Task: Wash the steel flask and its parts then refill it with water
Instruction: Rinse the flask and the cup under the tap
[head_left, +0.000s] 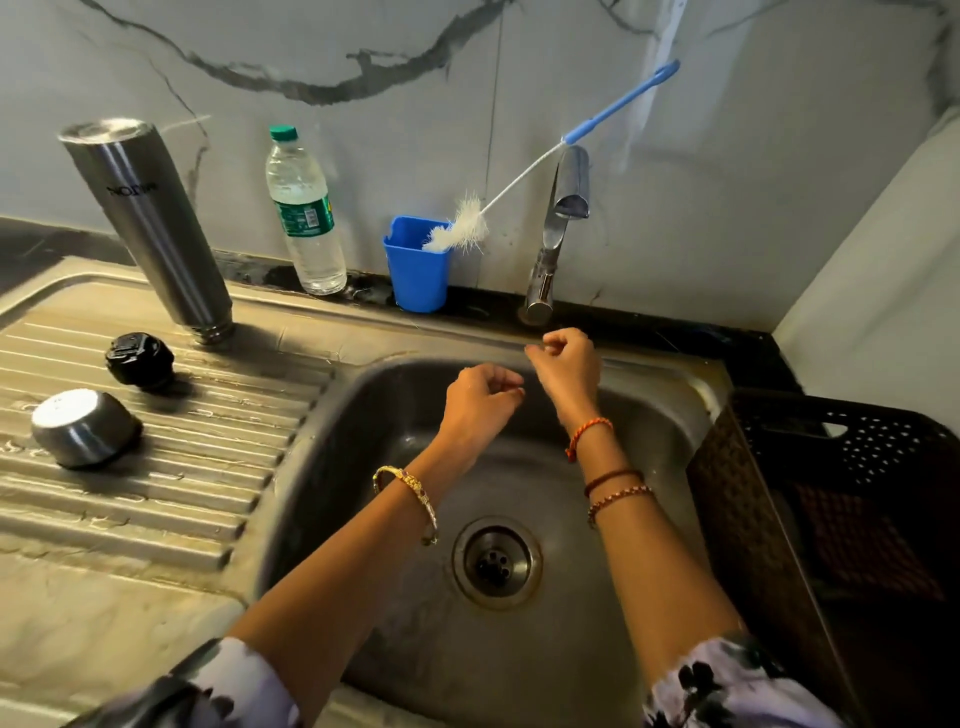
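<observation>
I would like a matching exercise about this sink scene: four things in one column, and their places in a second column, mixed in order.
Things:
1. steel flask
2. bottle brush
3. steel cap
4. water bottle

Places:
A. leaning in the blue cup
B. upside down at the back of the drainboard
C. standing by the wall, left of the blue cup
D. upside down at the left of the drainboard

Pairs: 1-B, 2-A, 3-D, 4-C

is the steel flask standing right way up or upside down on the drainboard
Upside down. The steel flask stands mouth-down on the drainboard, threaded neck at the bottom, base on top, logo inverted.
</observation>
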